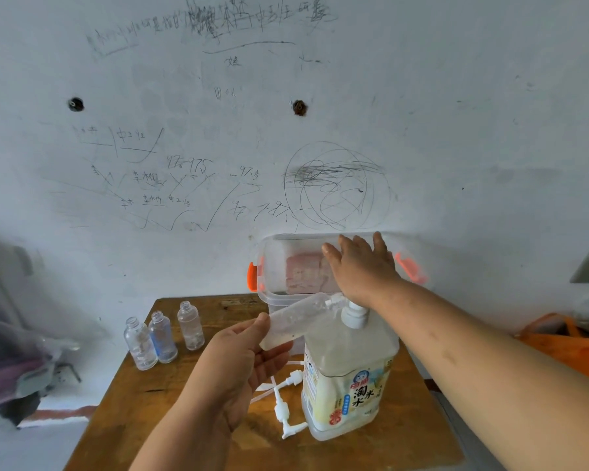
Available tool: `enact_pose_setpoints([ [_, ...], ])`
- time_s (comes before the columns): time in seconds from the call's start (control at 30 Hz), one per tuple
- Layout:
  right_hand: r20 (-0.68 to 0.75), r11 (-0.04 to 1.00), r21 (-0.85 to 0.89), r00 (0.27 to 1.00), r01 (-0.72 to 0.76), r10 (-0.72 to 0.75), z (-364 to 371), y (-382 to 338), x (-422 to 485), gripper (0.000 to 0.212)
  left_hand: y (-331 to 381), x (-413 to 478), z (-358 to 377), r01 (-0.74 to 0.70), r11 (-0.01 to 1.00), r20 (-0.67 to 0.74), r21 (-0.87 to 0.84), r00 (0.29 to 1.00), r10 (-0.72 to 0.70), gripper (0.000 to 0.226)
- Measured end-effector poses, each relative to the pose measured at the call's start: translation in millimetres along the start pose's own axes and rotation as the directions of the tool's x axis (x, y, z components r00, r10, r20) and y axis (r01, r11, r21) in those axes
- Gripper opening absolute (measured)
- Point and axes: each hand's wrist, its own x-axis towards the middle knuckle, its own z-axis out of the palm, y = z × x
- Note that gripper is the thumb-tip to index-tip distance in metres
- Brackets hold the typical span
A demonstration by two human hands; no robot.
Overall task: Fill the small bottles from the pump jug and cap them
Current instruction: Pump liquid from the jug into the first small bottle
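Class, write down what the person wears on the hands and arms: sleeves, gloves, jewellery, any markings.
The left hand and right hand are bare: no gloves, rings, watch or bracelet. The left forearm and right forearm are bare too; no sleeve is in view.

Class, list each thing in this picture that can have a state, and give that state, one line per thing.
Held bottle: uncapped, tilted, mouth at the pump spout, gripped by the left hand.
Pump jug: upright, partly full, right hand flat over its pump.
Three standing bottles: upright, uncapped.
Loose pump caps: lying on the table.
Storage box: lid state unclear.
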Motion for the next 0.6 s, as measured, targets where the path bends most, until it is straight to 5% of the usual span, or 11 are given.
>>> enact_pose_setpoints([
  [0.23, 0.006, 0.989, 0.137, 0.998, -0.055, 0.055, -17, -5, -3, 0.057, 7, -6, 4, -0.029, 0.999, 0.011, 0.025, 1.000, 0.028, 0.015],
  [0.6, 0.023, 0.999, 0.032, 1.000, -0.012, 0.012, -1, 2, 2, 0.052, -4, 11, -1, -0.006, 1.000, 0.014, -0.004, 1.000, 0.006, 0.018],
])
